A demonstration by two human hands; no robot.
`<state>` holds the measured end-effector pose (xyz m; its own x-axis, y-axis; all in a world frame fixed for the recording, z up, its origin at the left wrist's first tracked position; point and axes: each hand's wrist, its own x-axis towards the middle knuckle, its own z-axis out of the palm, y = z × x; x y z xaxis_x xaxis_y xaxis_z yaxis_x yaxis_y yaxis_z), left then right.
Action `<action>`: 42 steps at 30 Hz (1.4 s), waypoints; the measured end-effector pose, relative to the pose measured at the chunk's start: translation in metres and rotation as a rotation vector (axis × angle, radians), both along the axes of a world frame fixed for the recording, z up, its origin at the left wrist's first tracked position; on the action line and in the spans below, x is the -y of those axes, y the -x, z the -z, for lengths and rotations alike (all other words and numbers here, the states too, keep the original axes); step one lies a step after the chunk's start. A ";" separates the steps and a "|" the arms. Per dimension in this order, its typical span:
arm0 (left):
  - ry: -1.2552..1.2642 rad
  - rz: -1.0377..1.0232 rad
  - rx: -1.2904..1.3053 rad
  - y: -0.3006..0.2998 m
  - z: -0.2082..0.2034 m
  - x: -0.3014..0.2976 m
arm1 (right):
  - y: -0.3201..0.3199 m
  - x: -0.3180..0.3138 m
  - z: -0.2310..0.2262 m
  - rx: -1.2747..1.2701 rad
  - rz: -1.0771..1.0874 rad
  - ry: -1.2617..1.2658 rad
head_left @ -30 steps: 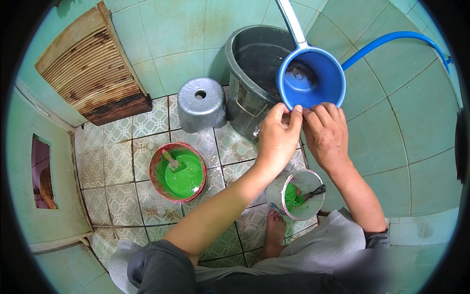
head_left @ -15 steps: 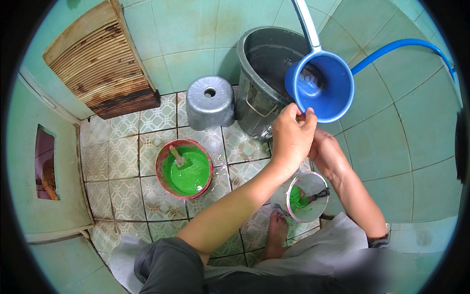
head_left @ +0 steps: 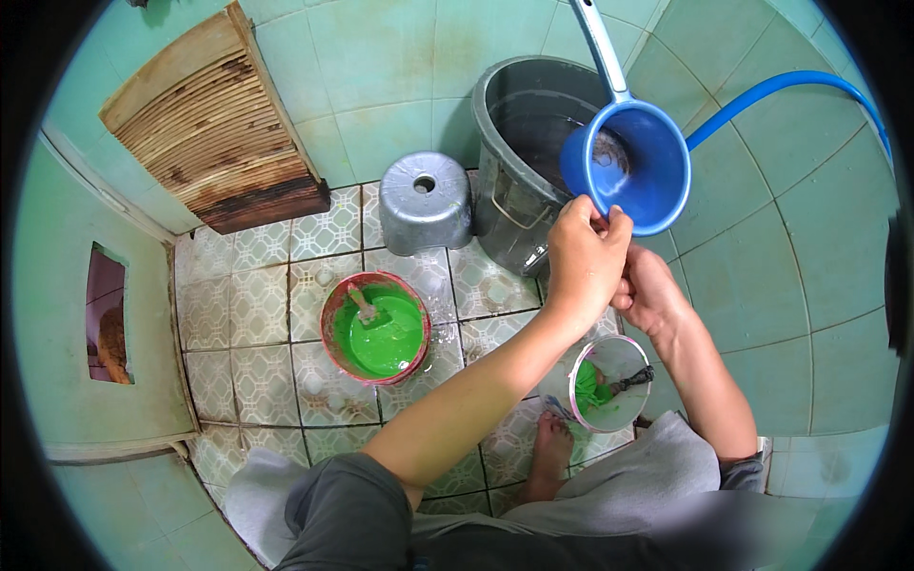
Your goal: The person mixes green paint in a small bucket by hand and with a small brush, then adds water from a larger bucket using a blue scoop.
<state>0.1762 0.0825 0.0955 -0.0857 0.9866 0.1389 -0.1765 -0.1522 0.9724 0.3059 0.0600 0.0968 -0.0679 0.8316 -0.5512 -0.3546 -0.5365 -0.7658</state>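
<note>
My left hand (head_left: 587, 262) is closed on the rim of a blue water dipper (head_left: 657, 181), pinching its near edge. The dipper's long handle points up and away, and its mouth faces me. Just below and to the right, my right hand (head_left: 655, 290) has its fingers curled in against my left palm. Part of those fingers is hidden, so whatever may be inside them does not show. Behind the dipper stands a large dark bucket (head_left: 505, 200) with water in it. Below my wrists sits a clear pail (head_left: 619, 414) holding green paint and a dark-handled brush (head_left: 630, 380).
A red-rimmed bucket (head_left: 329, 354) of green paint, with a brush (head_left: 363, 303) in it, stands on the patterned tile floor (head_left: 257, 319). Beyond it is a grey stool (head_left: 425, 214). A slatted wooden panel (head_left: 219, 133) leans at the left wall; a blue hose (head_left: 771, 88) curves at right.
The whole scene has shifted slightly right in the view. My left hand keeps its pinch on the dipper's rim, while more of my right hand's curled fingers shows beneath it.
</note>
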 end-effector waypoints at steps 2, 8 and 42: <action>-0.030 -0.051 -0.081 -0.001 -0.002 -0.005 | 0.000 0.002 0.008 0.097 -0.007 -0.021; 0.035 0.025 -0.109 0.006 -0.022 -0.017 | 0.010 0.010 0.043 0.362 -0.038 -0.065; 0.497 -0.010 0.134 0.211 0.082 -0.153 | -0.017 0.031 0.090 0.689 -0.567 -0.065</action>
